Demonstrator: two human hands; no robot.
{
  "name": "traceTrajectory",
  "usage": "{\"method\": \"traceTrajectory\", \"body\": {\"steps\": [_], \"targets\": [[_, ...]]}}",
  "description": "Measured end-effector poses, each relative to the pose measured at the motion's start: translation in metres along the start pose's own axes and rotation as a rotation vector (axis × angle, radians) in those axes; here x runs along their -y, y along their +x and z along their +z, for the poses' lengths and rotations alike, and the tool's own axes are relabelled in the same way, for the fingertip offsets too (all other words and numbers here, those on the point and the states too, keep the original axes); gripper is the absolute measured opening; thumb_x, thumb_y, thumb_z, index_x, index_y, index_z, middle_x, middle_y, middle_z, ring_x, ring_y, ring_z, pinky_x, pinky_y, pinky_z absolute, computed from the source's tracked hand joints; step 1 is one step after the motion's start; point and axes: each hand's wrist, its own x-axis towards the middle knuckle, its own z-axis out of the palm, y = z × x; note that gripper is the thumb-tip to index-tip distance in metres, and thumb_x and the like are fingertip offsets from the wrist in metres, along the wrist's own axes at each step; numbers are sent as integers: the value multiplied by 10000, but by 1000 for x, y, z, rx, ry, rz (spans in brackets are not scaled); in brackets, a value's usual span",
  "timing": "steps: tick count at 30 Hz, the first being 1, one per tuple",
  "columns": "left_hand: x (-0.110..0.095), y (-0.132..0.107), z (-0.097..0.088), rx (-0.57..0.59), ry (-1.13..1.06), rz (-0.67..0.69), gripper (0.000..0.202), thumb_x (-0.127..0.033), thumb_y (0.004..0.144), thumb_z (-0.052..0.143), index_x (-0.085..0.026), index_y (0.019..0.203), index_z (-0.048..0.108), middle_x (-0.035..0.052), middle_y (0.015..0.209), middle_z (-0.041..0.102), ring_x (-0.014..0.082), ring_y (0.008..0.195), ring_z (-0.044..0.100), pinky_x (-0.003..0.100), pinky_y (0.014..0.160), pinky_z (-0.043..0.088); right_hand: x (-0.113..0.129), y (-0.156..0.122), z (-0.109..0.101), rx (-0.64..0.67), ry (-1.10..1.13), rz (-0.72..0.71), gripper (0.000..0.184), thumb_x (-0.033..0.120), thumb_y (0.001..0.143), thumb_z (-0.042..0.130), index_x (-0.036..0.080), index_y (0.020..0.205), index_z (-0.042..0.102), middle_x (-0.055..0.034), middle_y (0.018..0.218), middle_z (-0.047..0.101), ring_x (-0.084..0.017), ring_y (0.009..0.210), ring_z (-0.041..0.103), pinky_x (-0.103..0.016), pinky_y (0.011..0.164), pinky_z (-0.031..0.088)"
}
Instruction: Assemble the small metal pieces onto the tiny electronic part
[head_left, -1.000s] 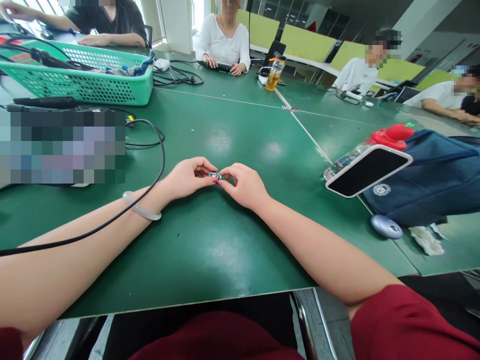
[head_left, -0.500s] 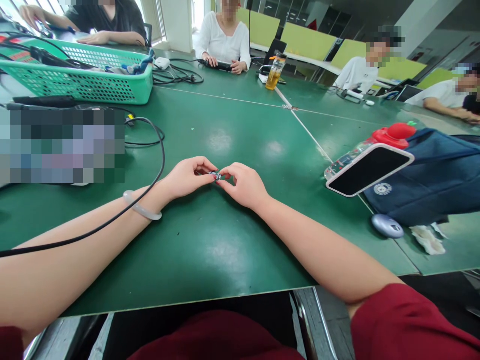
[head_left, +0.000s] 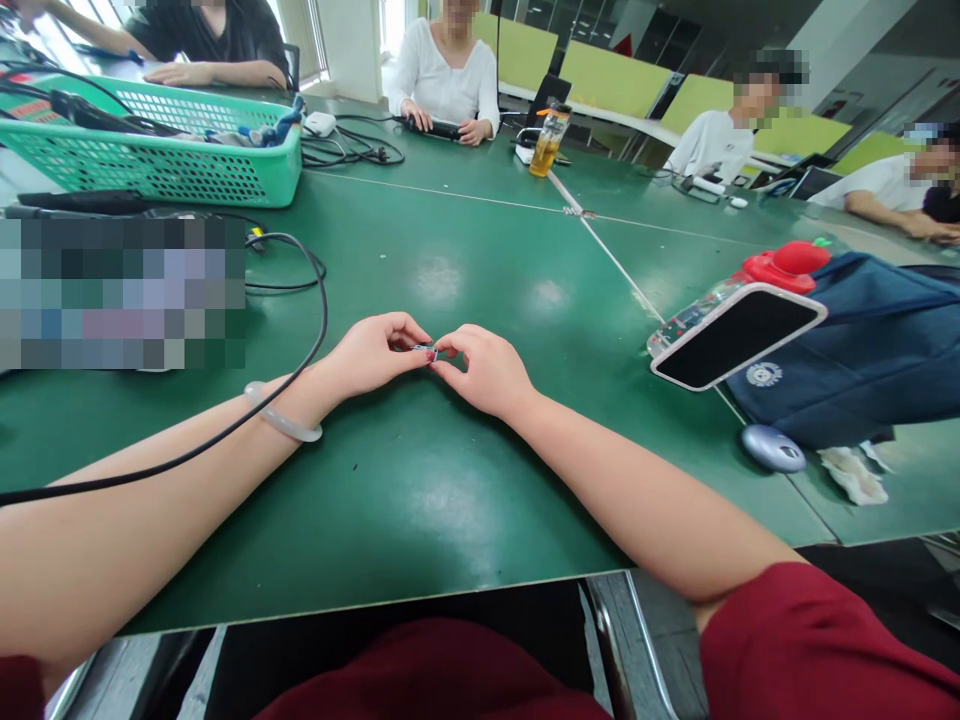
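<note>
Small silvery-and-dark piece (head_left: 425,350), partly hidden, between left hand (head_left: 373,354) and right hand (head_left: 487,370).

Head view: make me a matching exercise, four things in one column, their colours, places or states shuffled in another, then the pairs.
1. Basket
2. Small piece
3. Mouse
4. Phone

A. dark screen, pale rim
B. between the left hand and the right hand
C. light green, with holes
D. silvery, on the table

Pairs: 1-C, 2-B, 3-D, 4-A

The small piece (head_left: 424,349) now shows a thinner outline, with less of its patterned face visible. At upper left, a co-worker's hand (head_left: 28,8) is higher than half a second ago, partly cut off by the frame edge.
</note>
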Motion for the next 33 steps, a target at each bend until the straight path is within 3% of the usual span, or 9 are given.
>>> {"method": "traceTrajectory", "body": {"steps": [12, 20, 28, 33], "targets": [[0, 0, -3, 28, -98, -41, 314, -381, 661, 748, -164, 871, 659, 54, 819, 719, 177, 784, 655, 304, 738, 493, -1, -1, 0, -11, 6, 1, 184, 354, 861, 593, 198, 924, 667, -18, 869, 626, -112, 685, 520, -245, 642, 382], [-5, -2, -1, 13, -5, 0, 264, -417, 770, 633, -167, 850, 662, 37, 812, 703, 152, 734, 623, 276, 686, 473, 2, 0, 0, -14, -9, 6, 244, 425, 857, 589, 189, 860, 653, -20, 833, 621, -123, 700, 534, -246, 624, 374], [-10, -2, 1, 92, -394, -149, 277, -260, 641, 734, -153, 885, 659, 31, 800, 690, 128, 701, 626, 276, 695, 498, 9, 2, 7, -43, -156, -27, 254, 443, 882, 552, 200, 874, 626, -29, 901, 633, -140, 747, 570, -255, 636, 376], [-6, -1, 0, 99, -390, -174, 320, -237, 620, 759, -151, 909, 653, 46, 809, 701, 141, 713, 649, 291, 712, 518, 5, 4, 10, -34, -171, -52, 218, 422, 874, 581, 210, 895, 627, -18, 915, 637, -139, 766, 579, -256, 646, 376]]}}
